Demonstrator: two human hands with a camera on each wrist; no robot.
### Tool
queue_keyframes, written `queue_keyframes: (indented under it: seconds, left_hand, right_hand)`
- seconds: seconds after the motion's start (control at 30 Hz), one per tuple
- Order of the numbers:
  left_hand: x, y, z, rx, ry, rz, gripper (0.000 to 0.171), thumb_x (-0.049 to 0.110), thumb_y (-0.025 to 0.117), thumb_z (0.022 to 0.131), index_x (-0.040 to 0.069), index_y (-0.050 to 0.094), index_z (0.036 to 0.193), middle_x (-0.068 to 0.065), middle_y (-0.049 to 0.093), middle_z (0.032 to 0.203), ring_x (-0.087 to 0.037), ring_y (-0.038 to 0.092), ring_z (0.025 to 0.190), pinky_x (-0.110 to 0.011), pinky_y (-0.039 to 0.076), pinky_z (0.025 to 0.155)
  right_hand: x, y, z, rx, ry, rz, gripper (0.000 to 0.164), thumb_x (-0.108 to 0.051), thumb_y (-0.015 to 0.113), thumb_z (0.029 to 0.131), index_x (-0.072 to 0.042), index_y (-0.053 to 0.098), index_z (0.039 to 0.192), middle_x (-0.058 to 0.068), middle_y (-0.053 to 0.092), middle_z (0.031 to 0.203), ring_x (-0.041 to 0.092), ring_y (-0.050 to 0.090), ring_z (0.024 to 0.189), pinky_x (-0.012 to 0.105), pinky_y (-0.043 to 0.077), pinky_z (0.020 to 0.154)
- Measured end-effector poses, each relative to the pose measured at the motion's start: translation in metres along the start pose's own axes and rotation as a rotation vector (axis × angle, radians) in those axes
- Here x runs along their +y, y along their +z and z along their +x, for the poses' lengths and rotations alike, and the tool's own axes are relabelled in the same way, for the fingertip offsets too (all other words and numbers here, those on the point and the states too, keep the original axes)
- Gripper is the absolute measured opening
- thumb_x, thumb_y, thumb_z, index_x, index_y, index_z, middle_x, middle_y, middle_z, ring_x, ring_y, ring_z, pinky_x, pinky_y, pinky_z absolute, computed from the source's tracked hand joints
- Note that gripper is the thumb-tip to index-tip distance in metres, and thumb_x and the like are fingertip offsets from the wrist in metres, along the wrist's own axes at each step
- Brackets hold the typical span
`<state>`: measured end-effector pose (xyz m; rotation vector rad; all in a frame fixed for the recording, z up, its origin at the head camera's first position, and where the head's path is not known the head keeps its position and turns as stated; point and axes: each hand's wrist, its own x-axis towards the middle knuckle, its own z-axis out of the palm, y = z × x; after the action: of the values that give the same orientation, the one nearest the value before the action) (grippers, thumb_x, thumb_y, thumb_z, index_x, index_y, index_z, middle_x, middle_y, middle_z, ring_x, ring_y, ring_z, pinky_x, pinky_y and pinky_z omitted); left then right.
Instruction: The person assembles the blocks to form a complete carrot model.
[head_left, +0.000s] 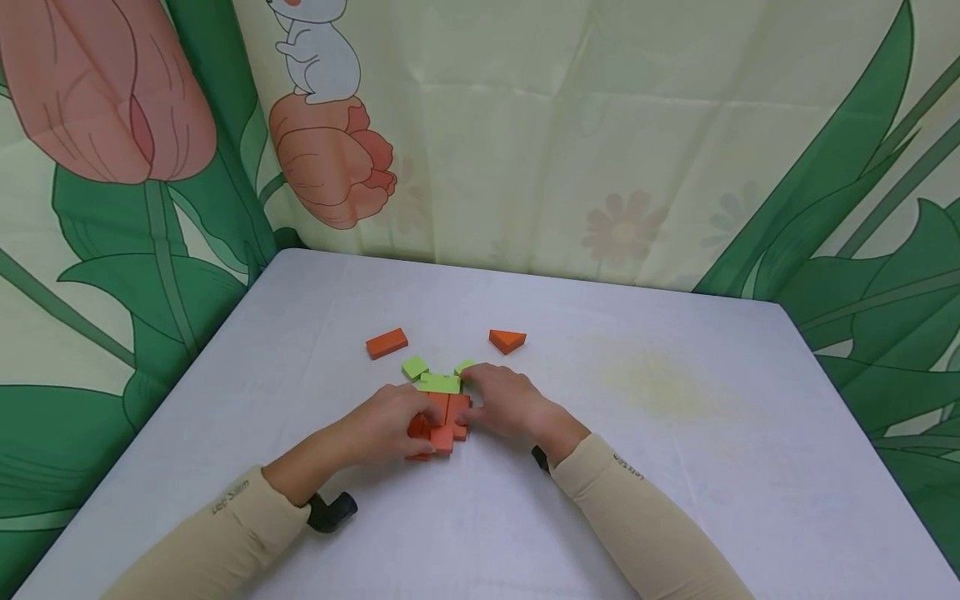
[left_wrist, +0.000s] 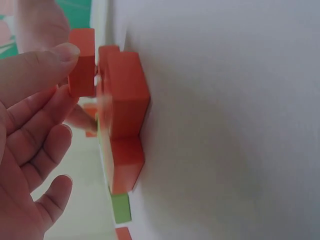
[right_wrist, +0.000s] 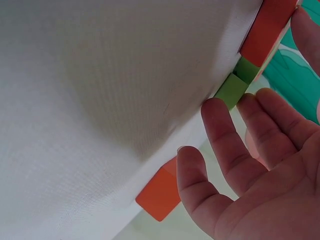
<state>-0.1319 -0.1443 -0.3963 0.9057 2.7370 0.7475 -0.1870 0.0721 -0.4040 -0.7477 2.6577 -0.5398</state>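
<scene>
My left hand [head_left: 390, 425] pinches a small orange-red block [left_wrist: 81, 65] between thumb and fingers, just above a flat cluster of orange-red blocks [left_wrist: 127, 95] on the table. At the far side of that cluster, a light green block [head_left: 439, 383] lies against it, with smaller green blocks [head_left: 415, 368] by its corners. My right hand [head_left: 510, 402] rests along the cluster's right side. Its fingertips touch a green block [right_wrist: 231, 90], while the thumb is at an orange-red block [right_wrist: 269, 32]. The right hand partly covers the right green block in the head view.
Beyond the cluster, an orange rectangular block [head_left: 387, 343] lies to the left and an orange triangular block [head_left: 507, 341] to the right. The white-covered table [head_left: 675, 500] ends at the back against a printed cloth [head_left: 510, 167].
</scene>
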Motion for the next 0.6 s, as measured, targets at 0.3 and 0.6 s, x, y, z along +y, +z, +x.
queue_keyframes:
  seconds: [0.3, 0.6]
  left_hand:
    - [0.004, 0.0069, 0.0009, -0.005, 0.015, 0.022, 0.025, 0.016, 0.084, 0.08, 0.014, 0.071, 0.102, 0.011, 0.062, 0.089, -0.012, 0.053, 0.085, -0.03, 0.045, 0.073]
    - [0.0056, 0.0098, -0.0017, -0.03, -0.013, 0.07, 0.021, 0.018, 0.082, 0.083, 0.015, 0.072, 0.101, 0.01, 0.062, 0.091, -0.013, 0.054, 0.09, -0.036, 0.044, 0.079]
  right_hand:
    - [-0.0008, -0.0004, -0.0003, -0.008, 0.005, 0.004, 0.064, -0.034, 0.076, 0.09, -0.009, 0.051, 0.143, 0.006, 0.052, 0.145, 0.026, 0.046, 0.134, 0.048, 0.039, 0.107]
    - [-0.0012, -0.0009, -0.0003, -0.011, 0.011, 0.012, 0.064, -0.034, 0.077, 0.089, -0.009, 0.052, 0.142, 0.006, 0.053, 0.143, 0.026, 0.047, 0.133, 0.047, 0.04, 0.107]
